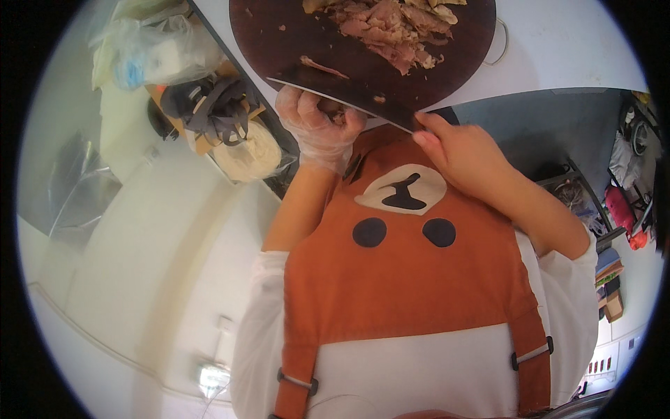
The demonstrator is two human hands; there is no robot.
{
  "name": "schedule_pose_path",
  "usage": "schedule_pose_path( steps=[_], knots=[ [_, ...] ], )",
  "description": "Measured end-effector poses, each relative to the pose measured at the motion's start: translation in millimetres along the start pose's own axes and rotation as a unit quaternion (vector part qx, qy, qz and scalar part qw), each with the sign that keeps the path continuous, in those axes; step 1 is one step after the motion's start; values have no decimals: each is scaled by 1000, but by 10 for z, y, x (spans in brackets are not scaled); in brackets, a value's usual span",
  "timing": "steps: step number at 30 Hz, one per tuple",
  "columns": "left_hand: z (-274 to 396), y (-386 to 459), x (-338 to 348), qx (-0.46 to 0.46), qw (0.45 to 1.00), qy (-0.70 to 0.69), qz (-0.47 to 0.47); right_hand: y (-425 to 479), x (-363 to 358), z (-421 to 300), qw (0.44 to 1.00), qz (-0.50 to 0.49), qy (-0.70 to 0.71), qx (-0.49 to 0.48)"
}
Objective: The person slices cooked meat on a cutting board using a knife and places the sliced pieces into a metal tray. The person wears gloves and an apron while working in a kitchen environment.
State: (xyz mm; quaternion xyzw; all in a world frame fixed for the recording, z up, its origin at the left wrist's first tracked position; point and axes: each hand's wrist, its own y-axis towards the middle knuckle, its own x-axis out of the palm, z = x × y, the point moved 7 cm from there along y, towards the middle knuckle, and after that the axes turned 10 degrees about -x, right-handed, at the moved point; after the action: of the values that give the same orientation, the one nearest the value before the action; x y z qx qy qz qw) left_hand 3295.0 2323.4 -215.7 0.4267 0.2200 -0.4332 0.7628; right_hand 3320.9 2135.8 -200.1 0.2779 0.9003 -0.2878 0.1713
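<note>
My left hand (pixel 316 123), in a clear plastic glove, curls its fingers around a piece of meat (pixel 337 114), mostly hidden by the fingers and blade. In my bare right hand (pixel 460 152) is the handle end of a cleaver-like knife (pixel 361 106). Its long blade slants across the near side of a round dark chopping board (pixel 277 47), just above my left fingers; whether it touches the meat I cannot tell. Sliced cooked meat (pixel 392 31) lies heaped at the board's far side. A thin bone (pixel 324 68) rests nearer the blade, among small scraps.
The board sits on a white tabletop (pixel 555 52), with a metal ring handle (pixel 503 42) at its right. To my left are plastic bags (pixel 167 52), a dark strapped bag (pixel 209 107) and a bag of pale contents (pixel 248 152). A metal-framed rack (pixel 589 194) stands at right.
</note>
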Motion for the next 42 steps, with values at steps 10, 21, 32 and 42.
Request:
schedule_pose_path(
  steps=[10,21,32,42],
  knots=[
    [13,11,-1,-12,1000,-10,-26,-85,37,113,1000,8,4,27],
    [-55,-68,-20,-7,1000,1,-20,-69,-225,146,994,-24,77,73],
    [-26,-66,16,15,999,-33,-40,-304,-330,52,994,-90,42,43],
    [-39,-76,22,6,999,-19,-51,-197,-245,18,998,-39,41,1]
  ],
)
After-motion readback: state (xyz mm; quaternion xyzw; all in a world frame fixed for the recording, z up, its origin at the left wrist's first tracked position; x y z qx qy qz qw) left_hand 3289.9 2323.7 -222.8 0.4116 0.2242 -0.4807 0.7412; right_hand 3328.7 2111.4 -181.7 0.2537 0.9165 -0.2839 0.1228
